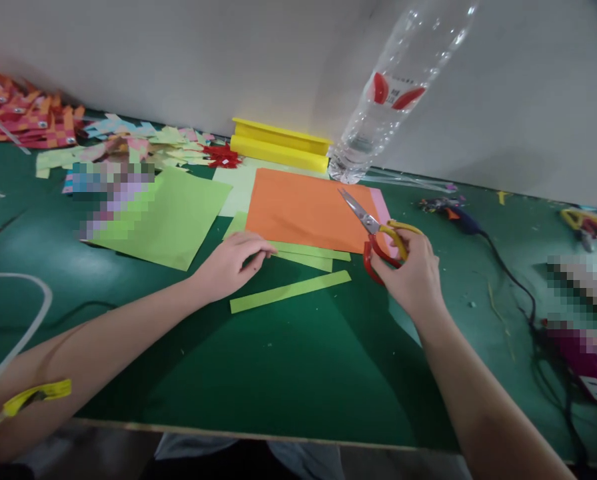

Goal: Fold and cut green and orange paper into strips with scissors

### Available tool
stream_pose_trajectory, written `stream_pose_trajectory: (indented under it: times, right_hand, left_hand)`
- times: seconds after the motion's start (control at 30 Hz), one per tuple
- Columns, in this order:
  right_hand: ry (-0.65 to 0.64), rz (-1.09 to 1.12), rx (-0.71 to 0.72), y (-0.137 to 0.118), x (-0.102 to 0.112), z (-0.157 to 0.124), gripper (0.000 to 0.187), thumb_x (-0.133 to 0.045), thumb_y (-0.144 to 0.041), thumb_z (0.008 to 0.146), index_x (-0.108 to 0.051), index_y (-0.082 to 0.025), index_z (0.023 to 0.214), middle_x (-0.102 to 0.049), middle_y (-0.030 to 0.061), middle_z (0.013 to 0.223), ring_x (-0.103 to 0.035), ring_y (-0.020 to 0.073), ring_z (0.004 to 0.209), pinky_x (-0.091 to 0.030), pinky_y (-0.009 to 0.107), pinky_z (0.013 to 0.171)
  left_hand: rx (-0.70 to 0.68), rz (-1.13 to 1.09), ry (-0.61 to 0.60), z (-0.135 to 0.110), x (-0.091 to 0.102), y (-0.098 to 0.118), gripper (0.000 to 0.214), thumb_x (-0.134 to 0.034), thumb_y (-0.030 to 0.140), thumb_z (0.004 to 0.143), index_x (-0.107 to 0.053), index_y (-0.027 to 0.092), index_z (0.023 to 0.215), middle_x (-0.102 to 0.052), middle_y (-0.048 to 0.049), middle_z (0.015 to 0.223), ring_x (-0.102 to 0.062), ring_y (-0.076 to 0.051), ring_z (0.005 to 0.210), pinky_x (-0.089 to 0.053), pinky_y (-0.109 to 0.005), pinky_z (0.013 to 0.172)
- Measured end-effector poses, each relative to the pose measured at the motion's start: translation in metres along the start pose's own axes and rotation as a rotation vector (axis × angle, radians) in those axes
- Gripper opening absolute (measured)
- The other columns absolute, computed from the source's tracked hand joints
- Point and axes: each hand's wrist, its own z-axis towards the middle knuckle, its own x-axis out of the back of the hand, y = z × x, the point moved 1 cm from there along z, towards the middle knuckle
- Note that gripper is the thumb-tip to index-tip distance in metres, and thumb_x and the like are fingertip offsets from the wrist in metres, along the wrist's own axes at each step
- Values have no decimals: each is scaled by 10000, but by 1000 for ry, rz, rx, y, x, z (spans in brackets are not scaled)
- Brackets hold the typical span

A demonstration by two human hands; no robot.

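Observation:
My right hand [413,267] grips a pair of scissors [362,212] with red and yellow handles. The slightly parted blades point up and left over an orange sheet [298,207]. Beside that sheet's lower left corner rests my left hand [231,265], fingers loosely bent and thumb apart. Its fingertips are at the ends of light green paper strips [318,253], and I cannot tell whether they touch. A single green strip [291,291] lies nearer to me, slightly slanted. Left of my left hand is a larger green sheet [178,217].
Behind are paper scraps [173,143], a yellow holder [278,147], orange woven paper pieces [23,113] and a tilted clear bottle [378,100]. On the right lie a dark cable [513,270] and a purple device [578,353]. A white tube [41,287] arcs at left.

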Motion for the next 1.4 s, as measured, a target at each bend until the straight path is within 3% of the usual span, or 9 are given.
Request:
stream_pose_trajectory:
  times: [0.2,0.4,0.57,0.73,0.9,1.03,1.2,1.3,1.4]
  right_hand:
    - [-26,-232,50,12,-11,2,479,-487,-392,844,-453,-126,1241,-558,205,1132,-499,379,1099,-378,552,875]
    - [-36,-320,36,22,-16,4,569,-499,-351,844,-371,-69,1321,-598,225,1139,-526,371,1049,-344,552,888]
    - [-34,-178,239,6,-5,2,429,-439,-353,911,-458,-136,1280,-586,177,1241,-503,327,1159,-347,511,975]
    - [-324,-13,549,-20,-7,-10,472,-420,-390,940,-418,-185,1365,-509,112,1396,-445,268,1294,-332,476,1075]
    - [-526,2,638,-25,-12,-18,523,-359,-442,959,-370,-196,1421,-413,82,1475,-348,248,1373,-211,506,1151]
    - [-542,47,649,-24,-8,-19,536,-376,-448,954,-333,-238,1445,-446,51,1455,-332,252,1380,-192,527,1151]
    - [-573,124,709,-28,-3,-20,544,-423,-482,932,-371,-253,1423,-478,39,1433,-359,244,1365,-159,529,1154]
    - [-551,175,745,-31,0,-20,491,-463,-479,916,-470,-255,1353,-585,40,1329,-452,243,1292,-140,547,1148]
    - [-475,220,751,-32,3,-20,390,-479,-441,916,-586,-232,1227,-693,59,1112,-565,233,1136,-221,545,1116]
  left_hand:
    - [-312,202,-175,-2,-7,8,268,-393,224,971,-634,175,1076,-685,-47,928,-581,-182,861,-385,-377,894]
    - [-498,185,-258,-1,-5,13,264,-450,282,959,-694,191,1004,-632,-18,735,-525,-169,729,-374,-345,785]
    - [-504,107,-279,0,-4,11,228,-525,345,921,-699,210,982,-622,-20,740,-522,-168,725,-385,-341,771]
    - [-499,105,-301,-1,-6,11,299,-607,440,859,-662,201,1030,-631,-31,808,-537,-181,775,-399,-349,789]
    - [-506,149,-214,-1,-5,7,156,-571,310,901,-653,199,973,-645,-17,787,-542,-163,757,-408,-328,771]
    - [-497,229,-142,-1,-4,6,157,-513,250,935,-654,207,882,-654,5,742,-533,-144,715,-414,-308,746]
    - [-526,290,-124,-2,-4,12,153,-547,310,921,-650,201,887,-663,4,756,-560,-155,745,-423,-324,773]
    - [-515,320,-126,-4,-5,14,154,-512,267,933,-646,191,943,-676,-25,847,-586,-171,822,-435,-325,789]
    - [-457,369,-148,-4,-6,13,220,-461,245,952,-617,169,1088,-665,-79,1026,-598,-201,941,-449,-341,814]
